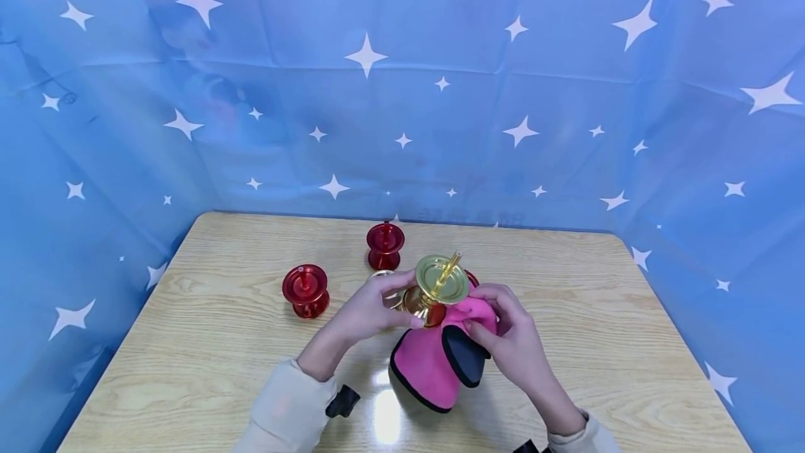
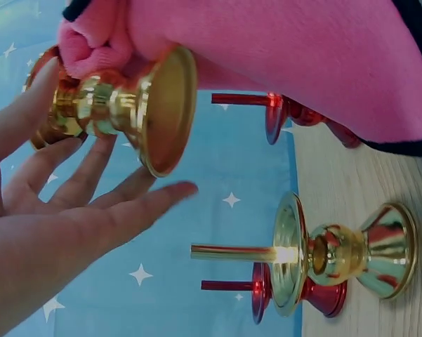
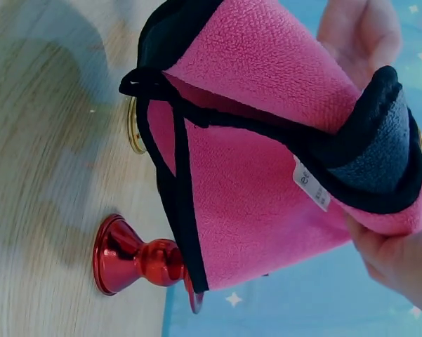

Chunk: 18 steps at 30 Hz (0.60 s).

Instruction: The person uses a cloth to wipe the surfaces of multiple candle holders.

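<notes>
My left hand grips a gold candle holder with a spike, tilted and raised over the table. In the left wrist view the fingers curl about the holder's narrow waist. My right hand pinches a pink towel with dark edging. The bunched part of the towel touches the holder, and the rest hangs below. In the right wrist view the towel covers most of the held holder.
Two red candle holders stand upright, one at left, one farther back. A third red holder is mostly hidden behind the held one. Another gold holder stands on the wooden table. A blue star-patterned cloth hangs around the table.
</notes>
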Motion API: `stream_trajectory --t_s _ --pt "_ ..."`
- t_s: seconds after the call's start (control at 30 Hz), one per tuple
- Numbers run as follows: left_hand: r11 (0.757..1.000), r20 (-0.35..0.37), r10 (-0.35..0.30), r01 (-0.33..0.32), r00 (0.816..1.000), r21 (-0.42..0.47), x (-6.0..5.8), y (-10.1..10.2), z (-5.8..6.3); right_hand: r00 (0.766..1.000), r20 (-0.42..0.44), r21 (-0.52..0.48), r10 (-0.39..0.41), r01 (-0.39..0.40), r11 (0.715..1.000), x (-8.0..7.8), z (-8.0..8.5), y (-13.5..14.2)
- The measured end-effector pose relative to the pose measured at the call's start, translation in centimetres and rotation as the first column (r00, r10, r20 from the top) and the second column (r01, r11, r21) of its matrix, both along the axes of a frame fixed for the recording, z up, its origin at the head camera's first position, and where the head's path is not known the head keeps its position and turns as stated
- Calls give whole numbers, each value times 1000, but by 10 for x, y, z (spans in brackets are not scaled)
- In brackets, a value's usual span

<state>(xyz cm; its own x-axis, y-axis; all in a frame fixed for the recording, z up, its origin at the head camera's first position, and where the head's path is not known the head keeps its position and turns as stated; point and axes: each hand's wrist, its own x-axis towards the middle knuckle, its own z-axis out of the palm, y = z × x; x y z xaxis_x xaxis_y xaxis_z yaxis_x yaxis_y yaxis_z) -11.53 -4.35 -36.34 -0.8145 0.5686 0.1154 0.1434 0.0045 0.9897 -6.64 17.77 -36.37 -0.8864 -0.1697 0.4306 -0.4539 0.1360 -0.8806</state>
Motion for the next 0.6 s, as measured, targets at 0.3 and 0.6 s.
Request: stream_trajectory --t_s 0.3,0.6 --pt "998 51 65 -64 997 -23 1 3 -6 999 51 35 13 -15 999 -2 8 3" --pt "994 46 82 -78 996 -80 1 7 -2 991 122 102 -46 34 994 -7 13 7"
